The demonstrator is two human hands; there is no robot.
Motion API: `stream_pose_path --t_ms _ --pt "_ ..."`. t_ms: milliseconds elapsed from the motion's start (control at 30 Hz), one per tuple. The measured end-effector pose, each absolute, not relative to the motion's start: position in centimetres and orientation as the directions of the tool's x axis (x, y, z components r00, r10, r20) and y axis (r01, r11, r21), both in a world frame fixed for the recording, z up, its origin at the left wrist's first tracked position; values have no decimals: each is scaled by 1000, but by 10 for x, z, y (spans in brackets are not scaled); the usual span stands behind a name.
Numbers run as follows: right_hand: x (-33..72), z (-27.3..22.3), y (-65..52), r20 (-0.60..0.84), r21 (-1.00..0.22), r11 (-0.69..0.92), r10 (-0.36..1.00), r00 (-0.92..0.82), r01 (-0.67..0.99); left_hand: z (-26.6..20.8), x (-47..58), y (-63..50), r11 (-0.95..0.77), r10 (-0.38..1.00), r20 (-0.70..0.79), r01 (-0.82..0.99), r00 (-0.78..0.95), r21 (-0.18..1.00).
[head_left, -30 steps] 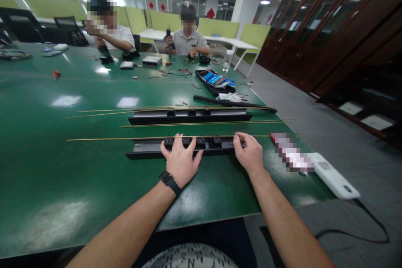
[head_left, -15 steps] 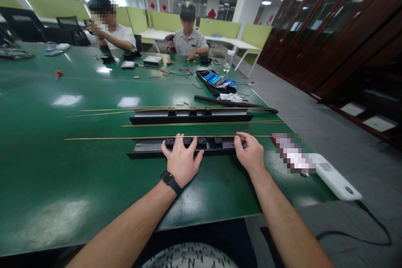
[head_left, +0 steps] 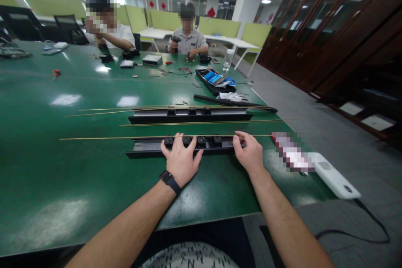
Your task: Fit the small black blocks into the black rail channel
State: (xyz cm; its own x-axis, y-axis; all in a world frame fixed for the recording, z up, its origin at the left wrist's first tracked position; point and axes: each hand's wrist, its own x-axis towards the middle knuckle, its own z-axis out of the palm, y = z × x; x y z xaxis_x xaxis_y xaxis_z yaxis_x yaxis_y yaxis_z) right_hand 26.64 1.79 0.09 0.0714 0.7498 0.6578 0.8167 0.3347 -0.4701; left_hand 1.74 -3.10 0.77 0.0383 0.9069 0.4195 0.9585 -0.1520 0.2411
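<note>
A black-and-grey channel rail [head_left: 147, 154] lies crosswise on the green table in front of me, with several small black blocks [head_left: 216, 140] set along it. My left hand [head_left: 182, 160] rests over the rail, fingers spread across the blocks and holding nothing. Along the rail's far edge runs a thin brass-coloured rod [head_left: 94, 138], reaching well past the rail's left end. My right hand [head_left: 249, 153] is at the right end of the rail, thumb and fingers curled in a pinch on the rod; the exact contact is partly hidden.
Beyond lie a second rail [head_left: 188, 119], loose rods [head_left: 144, 124] and a black bar [head_left: 260, 107]. A black tray [head_left: 216, 88] holds blue items. At right are a red-edged pixelated object [head_left: 287, 150] and a white device [head_left: 334, 176] with a cable. Two people sit across the table.
The near rod's left end has shifted slightly left, while my hands keep nearly the same positions at the rail. Across the table, one person's hand and handheld tool have moved a little.
</note>
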Motion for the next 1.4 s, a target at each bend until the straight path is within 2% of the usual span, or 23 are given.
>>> stream_pose_path --t_ms 300,567,867,1133,1400 --pt "265 0 18 670 -449 387 742 17 806 6 18 -31 -148 910 413 961 39 235" --pt "267 2 18 657 -478 332 750 80 813 8 18 -32 -148 911 411 963 45 224" --pt "266 2 16 657 -465 374 754 30 802 8 18 -31 -144 913 407 960 35 241" --pt "266 0 18 668 -472 326 738 91 820 8 17 -31 -148 913 407 961 43 232" --pt "263 1 16 677 -444 393 736 14 805 8 17 -31 -146 913 405 960 38 239"
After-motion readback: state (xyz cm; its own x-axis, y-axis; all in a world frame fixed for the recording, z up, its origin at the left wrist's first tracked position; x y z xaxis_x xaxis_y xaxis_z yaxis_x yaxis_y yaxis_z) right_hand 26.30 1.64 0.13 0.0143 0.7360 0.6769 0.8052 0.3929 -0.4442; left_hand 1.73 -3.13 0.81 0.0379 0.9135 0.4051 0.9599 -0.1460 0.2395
